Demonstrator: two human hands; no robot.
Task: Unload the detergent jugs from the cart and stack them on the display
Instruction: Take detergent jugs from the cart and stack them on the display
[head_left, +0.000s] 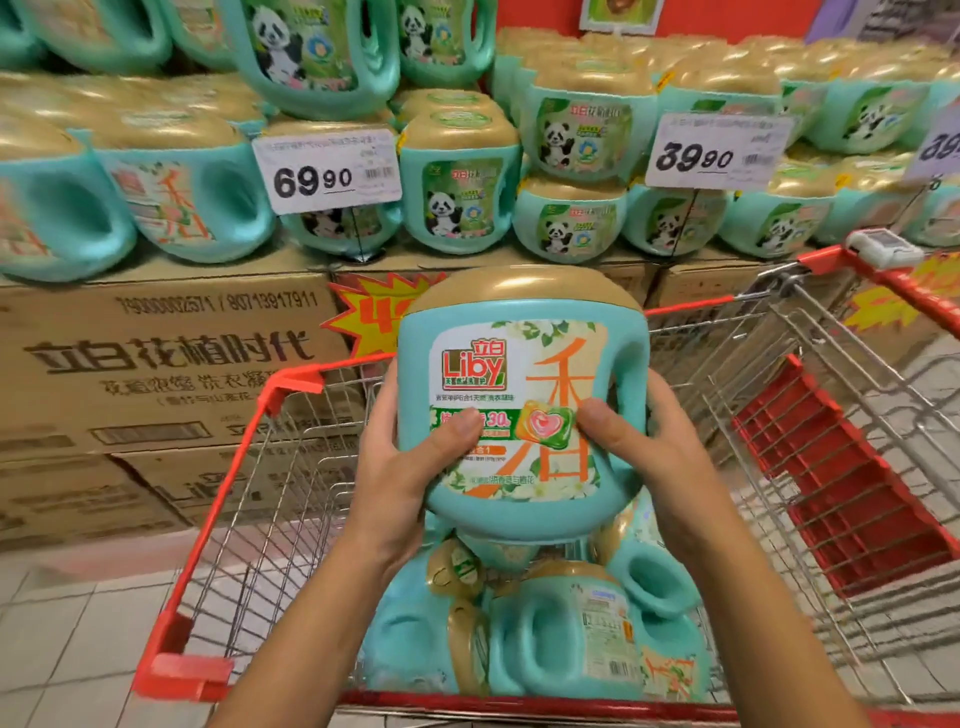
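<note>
Pale grey floor tiles with dark joints fill the lower left, and a reddish strip runs where they meet a stack of brown cardboard boxes printed with dark characters and number codes. A yellow and red starburst sticker is fixed to the front of the boxes, with a second one further right. Two white price cards stand above, one reading 69.90 and one reading 39.90. A red wall runs along the top and carries a small framed poster. The light is bright and even.
</note>
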